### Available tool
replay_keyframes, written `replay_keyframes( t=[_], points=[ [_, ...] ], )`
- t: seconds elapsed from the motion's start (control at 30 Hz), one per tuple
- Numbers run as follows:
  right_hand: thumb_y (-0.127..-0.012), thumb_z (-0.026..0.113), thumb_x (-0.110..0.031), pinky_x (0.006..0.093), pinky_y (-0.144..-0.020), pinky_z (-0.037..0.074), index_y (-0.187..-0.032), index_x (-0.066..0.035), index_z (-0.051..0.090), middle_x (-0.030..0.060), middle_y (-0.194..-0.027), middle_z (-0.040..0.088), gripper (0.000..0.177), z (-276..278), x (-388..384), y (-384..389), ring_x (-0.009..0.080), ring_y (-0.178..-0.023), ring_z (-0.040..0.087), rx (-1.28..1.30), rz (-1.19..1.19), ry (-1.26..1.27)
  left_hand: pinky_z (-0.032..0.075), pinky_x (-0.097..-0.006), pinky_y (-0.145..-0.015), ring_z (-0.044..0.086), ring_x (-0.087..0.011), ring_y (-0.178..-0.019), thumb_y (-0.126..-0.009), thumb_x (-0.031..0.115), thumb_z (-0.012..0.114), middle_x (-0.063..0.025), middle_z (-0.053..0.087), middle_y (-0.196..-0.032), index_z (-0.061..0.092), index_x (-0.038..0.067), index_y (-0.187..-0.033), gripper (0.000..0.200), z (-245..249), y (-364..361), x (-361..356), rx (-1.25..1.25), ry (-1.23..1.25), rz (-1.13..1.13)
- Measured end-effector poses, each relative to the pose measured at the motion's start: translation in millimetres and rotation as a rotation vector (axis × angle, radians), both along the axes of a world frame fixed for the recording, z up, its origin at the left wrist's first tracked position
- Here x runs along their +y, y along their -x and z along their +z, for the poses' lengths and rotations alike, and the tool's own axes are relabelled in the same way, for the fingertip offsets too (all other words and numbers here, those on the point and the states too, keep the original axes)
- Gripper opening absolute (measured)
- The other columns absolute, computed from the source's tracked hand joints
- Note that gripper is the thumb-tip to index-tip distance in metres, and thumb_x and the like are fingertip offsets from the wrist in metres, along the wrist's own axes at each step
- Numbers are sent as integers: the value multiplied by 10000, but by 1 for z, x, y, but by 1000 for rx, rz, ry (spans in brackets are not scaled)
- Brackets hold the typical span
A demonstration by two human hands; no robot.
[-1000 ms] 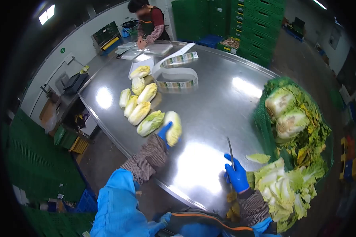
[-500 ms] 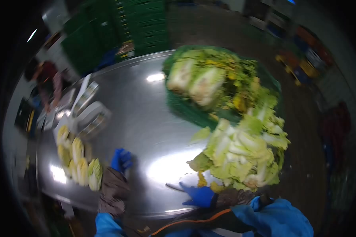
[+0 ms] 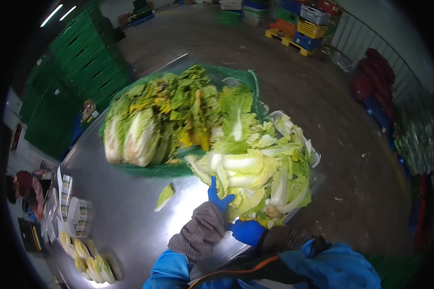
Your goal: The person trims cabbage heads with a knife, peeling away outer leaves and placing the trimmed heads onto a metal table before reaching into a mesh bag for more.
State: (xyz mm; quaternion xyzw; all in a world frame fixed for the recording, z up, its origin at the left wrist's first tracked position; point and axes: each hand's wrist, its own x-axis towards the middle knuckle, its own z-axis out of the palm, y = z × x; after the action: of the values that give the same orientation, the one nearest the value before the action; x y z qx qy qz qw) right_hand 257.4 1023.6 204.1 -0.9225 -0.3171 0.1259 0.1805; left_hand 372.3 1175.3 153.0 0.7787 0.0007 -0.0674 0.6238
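Observation:
My left hand [image 3: 219, 196], in a blue glove, has its thumb and finger spread at the near left edge of a heap of loose Chinese cabbage leaves [image 3: 248, 168]. Just below it, my right hand [image 3: 247, 232], also gloved in blue, is closed low by the table edge. The slim knife seen in it half a second ago is hidden now. A cabbage with its cut base [image 3: 274, 211] showing lies on the near right of the heap. Beyond, whole Chinese cabbages [image 3: 140, 137] with yellowed leaves rest in a green net sack [image 3: 154, 170].
On the steel table [image 3: 125, 202] lie a loose leaf [image 3: 165, 196] and, at left, small trimmed cabbages [image 3: 99, 269] beside white label rolls [image 3: 79, 216]. Another person [image 3: 26, 190] stands at far left. Green crates [image 3: 82, 58] are stacked behind; coloured crates [image 3: 311, 29] stand on a pallet.
The view has swung right. My left hand has gone from beside the small trimmed cabbages to the leaf heap. My right hand stays near the table edge, and its knife has dropped from sight.

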Motion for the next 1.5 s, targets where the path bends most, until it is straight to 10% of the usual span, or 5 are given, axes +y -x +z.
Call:
replay_keyframes(
  t=[0.1,0.43,0.93,1.4,1.5],
  points=[
    [-776,551,-190,393,-480,477,-812,-84,646,97,-750,576,147,-4,-57,-39,255,-568,593,-197,-12,32,335,-406,-1043,397,-368,-1219,-656,71,717,-224,376,-1318,170,84,-1479,988,10,-15,-68,-106,-42,-63],
    [-881,526,-345,380,-972,424,-1277,-69,511,161,-1275,532,483,-22,-220,-186,322,-1110,544,-133,-408,-178,334,-410,-1059,436,-387,-1242,-742,238,719,-245,461,-1321,309,108,-1433,814,128,-138,-218,-329,-133,-541],
    [-898,612,-257,267,-582,465,-1021,-63,619,50,-731,606,229,62,-105,-358,120,-618,562,232,-436,-1020,435,-306,-909,581,-171,-1006,-933,282,548,-70,647,-1041,614,18,-1086,312,126,-269,50,-57,142,664],
    [-920,543,-433,279,-362,330,-960,-104,594,3,-559,441,336,37,-78,-499,110,-390,383,583,-716,-1140,462,-410,-913,538,-260,-1137,-948,539,387,-124,501,-1314,492,37,-1287,615,39,-347,50,357,481,403],
    [-885,586,-477,254,-352,331,-1027,-90,578,6,-572,453,412,50,-69,-507,108,-397,423,642,-654,-1015,454,-403,-916,536,-265,-1130,-941,487,406,-127,510,-1299,507,44,-1271,562,22,-390,50,92,-330,195]
  ],
)
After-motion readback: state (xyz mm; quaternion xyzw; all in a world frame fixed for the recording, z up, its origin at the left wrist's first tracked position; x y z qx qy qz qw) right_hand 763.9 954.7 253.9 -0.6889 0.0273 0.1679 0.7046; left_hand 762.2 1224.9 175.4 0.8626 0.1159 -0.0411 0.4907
